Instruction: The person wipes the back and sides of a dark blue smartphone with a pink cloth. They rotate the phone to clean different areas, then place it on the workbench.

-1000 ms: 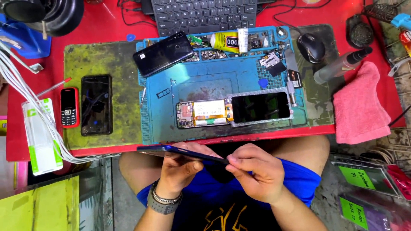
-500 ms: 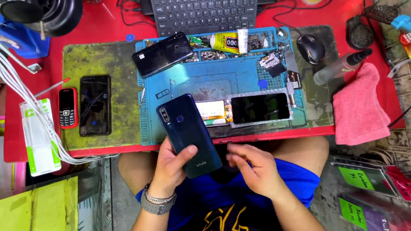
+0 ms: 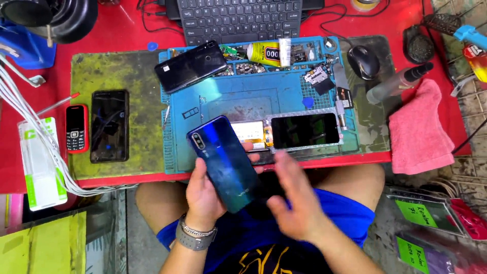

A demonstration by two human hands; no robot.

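The person's left hand (image 3: pixel 203 195) is holding a blue phone (image 3: pixel 225 162) back side up, its fingers clamped around the phone's edges, just below the near edge of the blue work mat (image 3: pixel 238 96). The right hand (image 3: pixel 297 203) is hovering just right of the phone, blurred, its fingers spread apart and gripping nothing.

On the far edge of the mat a yellow glue tube (image 3: pixel 266 52) with a black label patch is lying on its side. Left of the mat, past a green pad (image 3: pixel 142 76), a white rectangular package (image 3: pixel 38 162) with green markings is lying on the red table (image 3: pixel 127 30), with white cables (image 3: pixel 30 127) crossing over it. To the lower right of the mat, clear bags carrying green paper labels (image 3: pixel 416 213) are lying beside the person's leg.

On the mat a black phone (image 3: pixel 192 66) is resting at the far left corner, and an opened phone body (image 3: pixel 284 133) with its dark screen is sitting at the near edge, partly hidden by the held phone. A dark phone (image 3: pixel 109 126) and a small red keypad phone (image 3: pixel 76 128) are lying left of the mat. A pink cloth (image 3: pixel 418 129), a mouse (image 3: pixel 363 62) and a spray bottle (image 3: pixel 398 83) are lying to its right, a keyboard (image 3: pixel 241 19) beyond it
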